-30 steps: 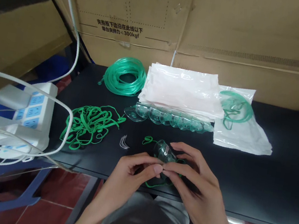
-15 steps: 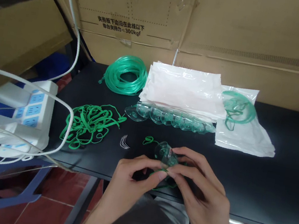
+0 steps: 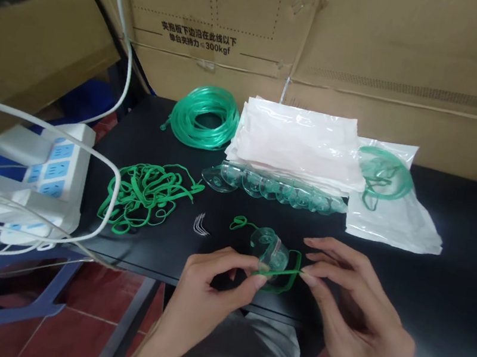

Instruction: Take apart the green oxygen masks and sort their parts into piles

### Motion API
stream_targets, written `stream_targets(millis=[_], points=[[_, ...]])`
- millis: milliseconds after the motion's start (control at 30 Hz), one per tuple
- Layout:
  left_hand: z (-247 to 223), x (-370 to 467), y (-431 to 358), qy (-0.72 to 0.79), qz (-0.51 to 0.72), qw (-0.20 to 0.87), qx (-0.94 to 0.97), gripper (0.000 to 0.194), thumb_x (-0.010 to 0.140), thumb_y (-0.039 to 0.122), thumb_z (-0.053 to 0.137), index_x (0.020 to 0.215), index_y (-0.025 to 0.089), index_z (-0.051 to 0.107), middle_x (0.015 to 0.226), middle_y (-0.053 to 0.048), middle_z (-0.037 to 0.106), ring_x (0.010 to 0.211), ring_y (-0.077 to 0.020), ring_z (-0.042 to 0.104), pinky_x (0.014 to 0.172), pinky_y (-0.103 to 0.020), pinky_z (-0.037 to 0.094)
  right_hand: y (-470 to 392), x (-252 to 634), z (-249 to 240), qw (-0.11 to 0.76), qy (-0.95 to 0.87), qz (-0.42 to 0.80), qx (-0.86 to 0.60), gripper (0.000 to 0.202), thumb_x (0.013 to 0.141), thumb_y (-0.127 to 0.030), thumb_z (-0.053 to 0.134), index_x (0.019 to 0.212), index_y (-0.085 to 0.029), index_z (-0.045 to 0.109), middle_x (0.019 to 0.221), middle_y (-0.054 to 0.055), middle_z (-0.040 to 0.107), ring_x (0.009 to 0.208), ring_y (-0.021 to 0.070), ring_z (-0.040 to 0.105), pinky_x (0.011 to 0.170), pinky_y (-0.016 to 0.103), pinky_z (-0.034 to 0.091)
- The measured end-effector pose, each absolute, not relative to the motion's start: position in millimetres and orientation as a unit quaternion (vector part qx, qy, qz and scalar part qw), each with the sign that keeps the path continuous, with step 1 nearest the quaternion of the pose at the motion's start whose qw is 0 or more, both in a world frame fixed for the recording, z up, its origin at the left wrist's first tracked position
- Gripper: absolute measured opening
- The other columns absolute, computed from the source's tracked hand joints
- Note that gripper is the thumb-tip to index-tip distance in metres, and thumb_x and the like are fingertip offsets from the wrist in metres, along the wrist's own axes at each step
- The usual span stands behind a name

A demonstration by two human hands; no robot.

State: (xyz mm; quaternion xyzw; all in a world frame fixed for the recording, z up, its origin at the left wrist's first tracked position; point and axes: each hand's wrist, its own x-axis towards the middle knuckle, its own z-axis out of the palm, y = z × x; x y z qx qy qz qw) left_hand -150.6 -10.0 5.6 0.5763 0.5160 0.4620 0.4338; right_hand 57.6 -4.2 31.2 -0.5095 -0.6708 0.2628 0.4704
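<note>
Black worktop (image 3: 452, 285) under me, cardboard boxes (image 3: 378, 38) behind it. On it, a stack of clear bags (image 3: 299, 140), a coil of green tubing (image 3: 205, 116), a heap of green elastic straps (image 3: 145, 194) and a row of nested clear masks (image 3: 273, 187). Right at the near edge sits one clear oxygen mask (image 3: 270, 251), light, thin, easy to dent, so I'd say grip the rim, not the dome. My left hand (image 3: 208, 282) is narrowed, pinching the green elastic strap (image 3: 280, 274) at one end; my right hand (image 3: 350, 299) pinches the other end, spare fingers spread. The strap is soft, stretchy, probably slippery: fingertip hold near the ends.
</note>
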Motion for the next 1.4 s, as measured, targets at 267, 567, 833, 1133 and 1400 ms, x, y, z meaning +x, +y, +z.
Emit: stream_targets(millis=[267,567,833,1133,1400], points=[[1.5,-154.0,-10.6,0.519,0.46,0.448,0.565,0.015,0.091,0.019,0.078,0.099,0.03,0.085,0.08,0.002,0.077,0.068,-0.0141,0.06,0.064,-0.026,0.045,-2.3,48.7,39.7,0.549,-0.576,0.25,-0.553,0.01,0.1,-0.019,0.069,0.091,-0.024,0.074,0.121,0.008,0.07,0.109,0.029,0.071,0.095,0.047,0.055],[4.5,-152.7,-11.5,0.512,0.468,0.436,0.573,0.019,0.088,0.012,0.079,0.095,0.028,0.084,0.078,0.004,0.077,0.065,-0.0115,0.059,0.061,-0.023,0.045,-8.4,45.9,30.0,0.573,-0.546,0.308,-0.528,0.007,0.103,-0.017,0.066,0.104,-0.024,0.067,0.126,0.007,0.068,0.112,0.0217,0.074,0.097,0.034,0.061],[9.5,-146.5,-13.4,0.501,0.431,0.461,0.592,0.013,0.093,0.018,0.079,0.103,0.025,0.085,0.08,0.001,0.075,0.068,-0.0116,0.065,0.062,-0.022,0.047,-12.5,50.8,7.1,0.394,-0.618,0.417,-0.538,0.066,0.098,-0.036,0.077,0.156,-0.042,0.045,0.134,0.002,0.073,0.118,0.0193,0.074,0.099,0.032,0.062],[22.2,-177.6,0.8,0.537,0.388,0.304,0.684,0.015,0.097,0.021,0.079,0.111,0.028,0.08,0.099,0.002,0.079,0.085,-0.0147,0.072,0.083,-0.025,0.055,-3.6,56.6,3.5,0.384,-0.641,0.421,-0.515,0.037,0.102,-0.032,0.073,0.137,-0.041,0.066,0.129,0.001,0.069,0.115,0.0189,0.07,0.096,0.028,0.057],[14.8,-197.1,34.0,0.55,0.289,0.185,0.761,0.027,0.108,0.019,0.062,0.132,0.028,0.07,0.123,-0.002,0.069,0.114,-0.0211,0.065,0.102,-0.035,0.049,-4.9,51.6,7.9,0.352,-0.674,0.407,-0.506,0.028,0.103,-0.033,0.071,0.129,-0.041,0.064,0.119,-0.004,0.074,0.104,0.0144,0.072,0.089,0.022,0.055]])
